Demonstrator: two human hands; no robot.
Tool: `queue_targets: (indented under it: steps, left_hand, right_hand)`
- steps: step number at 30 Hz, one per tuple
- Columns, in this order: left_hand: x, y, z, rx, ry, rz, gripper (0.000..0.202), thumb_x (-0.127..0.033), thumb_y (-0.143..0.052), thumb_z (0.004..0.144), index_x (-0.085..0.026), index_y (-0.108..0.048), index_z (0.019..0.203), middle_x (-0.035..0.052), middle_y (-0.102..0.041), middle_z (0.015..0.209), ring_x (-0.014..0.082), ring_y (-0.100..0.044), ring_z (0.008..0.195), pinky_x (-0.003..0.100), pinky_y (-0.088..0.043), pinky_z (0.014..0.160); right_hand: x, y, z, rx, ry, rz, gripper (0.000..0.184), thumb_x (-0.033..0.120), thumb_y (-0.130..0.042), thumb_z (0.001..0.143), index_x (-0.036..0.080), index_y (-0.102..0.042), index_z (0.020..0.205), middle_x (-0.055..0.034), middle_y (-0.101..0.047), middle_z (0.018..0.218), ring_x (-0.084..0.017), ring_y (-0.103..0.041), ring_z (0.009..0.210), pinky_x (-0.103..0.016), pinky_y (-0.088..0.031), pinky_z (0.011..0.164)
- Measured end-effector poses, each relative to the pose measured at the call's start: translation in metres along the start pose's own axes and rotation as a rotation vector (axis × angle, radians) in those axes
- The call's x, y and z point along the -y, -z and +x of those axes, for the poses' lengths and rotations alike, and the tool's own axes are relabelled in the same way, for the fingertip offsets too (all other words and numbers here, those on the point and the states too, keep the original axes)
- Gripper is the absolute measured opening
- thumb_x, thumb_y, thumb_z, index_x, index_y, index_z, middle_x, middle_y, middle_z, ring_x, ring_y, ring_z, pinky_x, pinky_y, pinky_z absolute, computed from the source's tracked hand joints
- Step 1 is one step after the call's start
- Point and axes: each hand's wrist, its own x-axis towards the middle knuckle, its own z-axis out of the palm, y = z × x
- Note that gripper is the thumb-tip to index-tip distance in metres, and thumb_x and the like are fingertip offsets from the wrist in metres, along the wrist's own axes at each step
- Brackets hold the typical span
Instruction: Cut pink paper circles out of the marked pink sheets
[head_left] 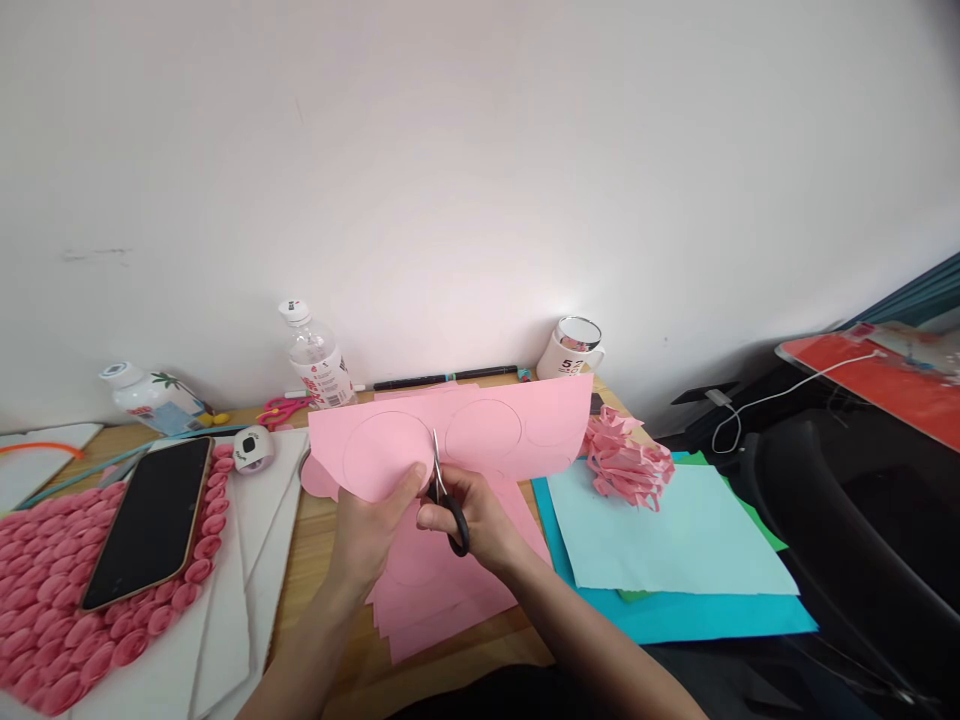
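My left hand (384,510) grips the lower edge of a pink paper sheet (559,420), its thumb pressed on the front. Circles are drawn in thin line on this raised sheet. Black-handled scissors (455,522) are in my right hand (480,515), with fingers through the handle. Their metal blades point up and lie against the sheet between two drawn circles, close to my left thumb. Beneath both hands is a stack of pink paper (435,635) on the wooden table, also marked with a circle. Pink paper discs (321,480) lie partly hidden behind the sheet's left end.
To the left, a phone (154,520) rests on rows of pink paper rosettes (56,570). A clear bottle (319,360), pink scissors (281,411) and a white mug (568,350) stand or lie along the wall. Crumpled pink scraps (630,460) sit on light blue paper (675,540) at right.
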Motion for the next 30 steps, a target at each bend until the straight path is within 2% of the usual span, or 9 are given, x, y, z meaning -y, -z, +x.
queue_targets:
  steps: [6, 10, 17, 20, 30]
  left_hand:
    - [-0.004, 0.001, -0.001, 0.026, 0.001, -0.002, 0.025, -0.035, -0.071, 0.068, -0.014, -0.068, 0.082, 0.0051, -0.07, 0.078, 0.0202, -0.065, 0.075, 0.03, -0.053, 0.064]
    - [-0.009, 0.0, -0.002, 0.037, 0.041, -0.039, 0.024, -0.035, -0.072, 0.065, -0.014, -0.065, 0.074, 0.0033, -0.067, 0.07, 0.0195, -0.063, 0.068, 0.029, -0.053, 0.059]
    - [-0.01, 0.0, -0.002, 0.027, 0.038, -0.083, 0.028, -0.033, -0.073, 0.064, -0.015, -0.063, 0.083, 0.003, -0.068, 0.073, 0.0203, -0.064, 0.071, 0.03, -0.053, 0.061]
    - [-0.007, 0.001, 0.0, 0.021, 0.029, -0.072, 0.03, -0.033, -0.073, 0.064, -0.015, -0.064, 0.086, 0.0048, -0.07, 0.08, 0.0214, -0.065, 0.077, 0.03, -0.053, 0.065]
    - [-0.001, 0.004, 0.002, 0.023, -0.024, -0.087, 0.028, -0.027, -0.073, 0.064, -0.015, -0.066, 0.088, 0.0051, -0.071, 0.083, 0.0208, -0.065, 0.077, 0.03, -0.052, 0.07]
  right_hand:
    - [-0.003, 0.001, 0.0, 0.006, -0.006, 0.005, 0.042, 0.05, -0.079, 0.058, 0.018, -0.055, 0.07, 0.0043, -0.047, 0.059, -0.011, -0.044, 0.054, -0.027, -0.037, 0.056]
    - [-0.002, 0.001, 0.0, -0.003, -0.008, 0.008, 0.041, 0.05, -0.078, 0.059, 0.017, -0.056, 0.07, 0.0038, -0.05, 0.06, -0.01, -0.048, 0.053, -0.027, -0.043, 0.056]
    - [-0.002, 0.001, -0.001, -0.002, 0.007, -0.004, 0.039, 0.051, -0.075, 0.062, 0.018, -0.054, 0.065, 0.0044, -0.05, 0.056, -0.01, -0.05, 0.052, -0.026, -0.047, 0.054]
    - [-0.003, 0.001, -0.002, -0.003, 0.006, -0.013, 0.04, 0.052, -0.073, 0.063, 0.018, -0.052, 0.063, 0.0052, -0.048, 0.054, -0.01, -0.048, 0.049, -0.026, -0.047, 0.053]
    - [-0.001, 0.0, -0.003, -0.007, 0.002, -0.041, 0.037, 0.049, -0.071, 0.066, 0.018, -0.051, 0.059, 0.0063, -0.044, 0.048, -0.009, -0.043, 0.045, -0.025, -0.044, 0.049]
